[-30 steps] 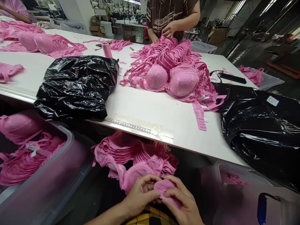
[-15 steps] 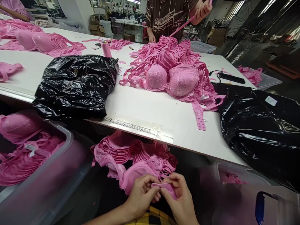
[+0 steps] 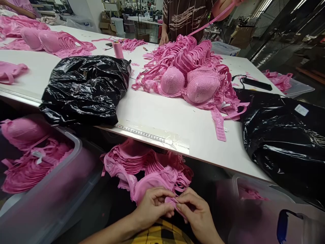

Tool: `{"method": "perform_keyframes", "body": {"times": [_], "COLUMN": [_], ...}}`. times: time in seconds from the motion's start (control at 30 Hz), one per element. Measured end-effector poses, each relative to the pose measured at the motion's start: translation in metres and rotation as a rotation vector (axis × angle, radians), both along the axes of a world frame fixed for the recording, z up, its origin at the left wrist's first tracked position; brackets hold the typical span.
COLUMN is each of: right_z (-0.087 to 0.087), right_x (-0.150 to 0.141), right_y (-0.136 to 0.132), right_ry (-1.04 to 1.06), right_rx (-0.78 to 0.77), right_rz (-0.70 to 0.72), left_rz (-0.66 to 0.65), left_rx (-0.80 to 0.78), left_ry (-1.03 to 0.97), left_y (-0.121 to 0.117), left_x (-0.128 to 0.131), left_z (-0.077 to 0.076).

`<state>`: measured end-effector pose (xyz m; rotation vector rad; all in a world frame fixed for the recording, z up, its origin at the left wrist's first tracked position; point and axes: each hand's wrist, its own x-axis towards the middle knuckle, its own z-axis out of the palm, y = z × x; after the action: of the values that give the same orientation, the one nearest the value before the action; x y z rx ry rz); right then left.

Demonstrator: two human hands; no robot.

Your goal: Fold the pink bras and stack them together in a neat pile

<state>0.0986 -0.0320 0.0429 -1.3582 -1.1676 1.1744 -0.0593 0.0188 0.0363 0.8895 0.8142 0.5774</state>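
Note:
Low at the front, my left hand (image 3: 153, 206) and my right hand (image 3: 194, 210) pinch the edge of a pink bra (image 3: 152, 183) between thumbs and fingers. The hands are close together, and a folded pink part of the bra shows between them. This bra lies at the front of a nested stack of pink bras (image 3: 137, 157) below the table edge, over my lap. Its inner cup faces up, with lace along its border. My fingers hide the exact piece of the bra they grip.
The white table (image 3: 162, 118) carries another bra stack (image 3: 200, 84), a black plastic bag (image 3: 86, 89), a thread cone (image 3: 118, 50) and a tape measure (image 3: 142, 133). A second black bag (image 3: 284, 142) hangs over the right edge. Plastic bins (image 3: 78, 149) flank me. Opposite stands a person (image 3: 184, 18) holding a pink strap.
Both hands still pinch the bra, with the right fingers shifted along its edge and the folded part turned. The opposite person's raised hand has moved up and right with the strap. My view shifts slightly.

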Motion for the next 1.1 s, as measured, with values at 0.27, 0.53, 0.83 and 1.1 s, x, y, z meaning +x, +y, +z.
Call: {"method": "perform_keyframes", "body": {"times": [0.27,0.53,0.83,1.1], "right_z": [0.004,0.003,-0.006,-0.024], "right_x": [-0.002,-0.004,-0.007,0.001], "right_y": [0.002,-0.003,-0.006,-0.016], "right_ry": [0.036,-0.529,-0.567,-0.611], "right_rx": [-0.024,0.513,0.551,0.484], "right_rz": [0.045,0.162,0.196,0.032], "left_rz": [0.0,0.087,0.066,-0.067], "left_rx": [0.104,-0.031,-0.166,0.296], "left_ry": [0.092,0.066,0.14,0.559], "left_y": [0.0,-0.005,-0.015,-0.012], "left_x": [-0.002,-0.004,-0.007,-0.013], "left_z": [0.005,0.0,-0.004,-0.012]}}
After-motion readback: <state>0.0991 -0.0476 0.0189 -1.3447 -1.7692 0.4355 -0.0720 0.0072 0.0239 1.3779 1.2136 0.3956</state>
